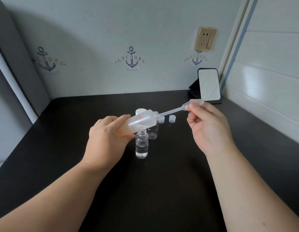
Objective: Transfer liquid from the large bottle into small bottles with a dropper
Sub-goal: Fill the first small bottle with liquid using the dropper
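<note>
Pale blue wallpaper (103,39) printed with anchor emblems backs a dark, matte table (153,190), with a gold wall socket (205,39) above a small mirror (208,84) propped on a black stand in the far right corner.

Over the middle of the table, the left hand (108,136) grips the base of the large bottle (142,122), fingers and thumb wrapped around it, tilting it nearly horizontal with its open threaded neck pointing right. This bottle is frosted, translucent plastic with red lettering on its side. The right hand (210,126), raised to the right of the neck, pinches the soft bulb of a clear plastic dropper (179,110) between thumb and fingertips; the dropper's thin stem slants down-left into the bottle's mouth.

Directly below the tilted bottle stands a small clear bottle (141,144), upright, uncapped, cylindrical and holding clear liquid. A second small bottle (152,131) stands just behind it, partly hidden. Two small ribbed translucent caps (172,118) lie farther back, beside a white cap (140,111).
</note>
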